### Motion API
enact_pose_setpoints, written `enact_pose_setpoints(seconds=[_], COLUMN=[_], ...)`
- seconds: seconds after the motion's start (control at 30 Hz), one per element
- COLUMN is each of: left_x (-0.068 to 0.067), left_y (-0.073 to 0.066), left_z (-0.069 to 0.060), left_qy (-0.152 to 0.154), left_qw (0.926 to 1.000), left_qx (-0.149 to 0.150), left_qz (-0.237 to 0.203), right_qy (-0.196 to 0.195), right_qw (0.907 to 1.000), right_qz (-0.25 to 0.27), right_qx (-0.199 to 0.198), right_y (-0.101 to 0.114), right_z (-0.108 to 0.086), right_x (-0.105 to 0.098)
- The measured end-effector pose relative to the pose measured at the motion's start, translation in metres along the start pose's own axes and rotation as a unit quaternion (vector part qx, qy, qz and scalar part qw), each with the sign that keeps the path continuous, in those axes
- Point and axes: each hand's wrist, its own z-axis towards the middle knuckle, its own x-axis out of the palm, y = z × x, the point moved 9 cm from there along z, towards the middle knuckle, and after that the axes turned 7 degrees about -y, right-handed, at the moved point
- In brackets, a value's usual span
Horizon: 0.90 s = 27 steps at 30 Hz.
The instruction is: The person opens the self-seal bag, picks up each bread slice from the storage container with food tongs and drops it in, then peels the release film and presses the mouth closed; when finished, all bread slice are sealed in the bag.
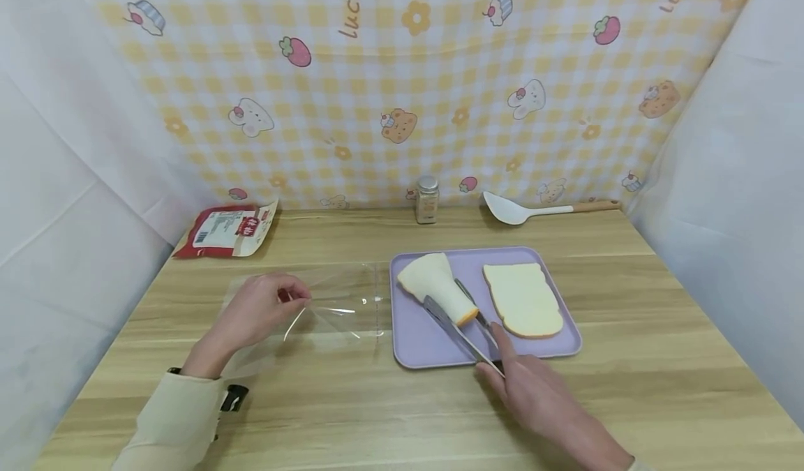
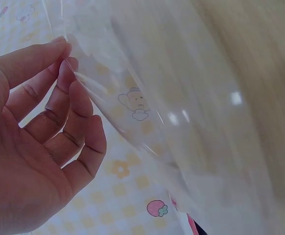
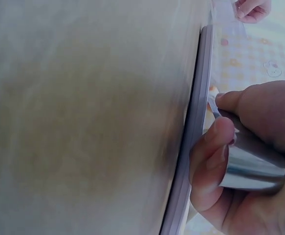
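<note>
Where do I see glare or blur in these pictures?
Head view: white glare streaks on the clear bag, flat bread slice fairly sharp; left wrist view: bright glints on the clear bag, wooden table blurred; right wrist view: wooden table badly blurred, metal tongs with bright reflections.

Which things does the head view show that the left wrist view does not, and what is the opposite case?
Only the head view shows the right hand holding tongs around a curled bread slice, the flat slice, the purple tray, the small jar and the white ladle. Only the left wrist view shows the palm of the left hand. Both show that hand pinching clear plastic, plus patterned cloth and wood tabletop.
</note>
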Motion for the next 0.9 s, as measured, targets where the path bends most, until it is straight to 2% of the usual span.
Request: enact_pose_setpoints(seconds=[0.37, 0.8, 0.9], left_x=[0.001, 0.002, 0.002], left_y=[0.0, 0.0, 0.0], left_z=[0.001, 0.003, 0.003], left_qy=[-0.001, 0.001, 0.001], left_qw=[1.0, 1.0, 0.9999], left_qx=[0.004, 0.0, 0.001], left_qz=[-0.003, -0.008, -0.01], right_qy=[-0.007, 0.013, 0.004], right_qw=[0.9996, 0.9996, 0.9995], right_qz=[-0.024, -0.022, -0.02], right_qx=[-0.017, -0.016, -0.024], right_y=[-0.004, -0.007, -0.006], right_z=[0.001, 0.003, 0.003], right_x=[-0.005, -0.01, -0.014])
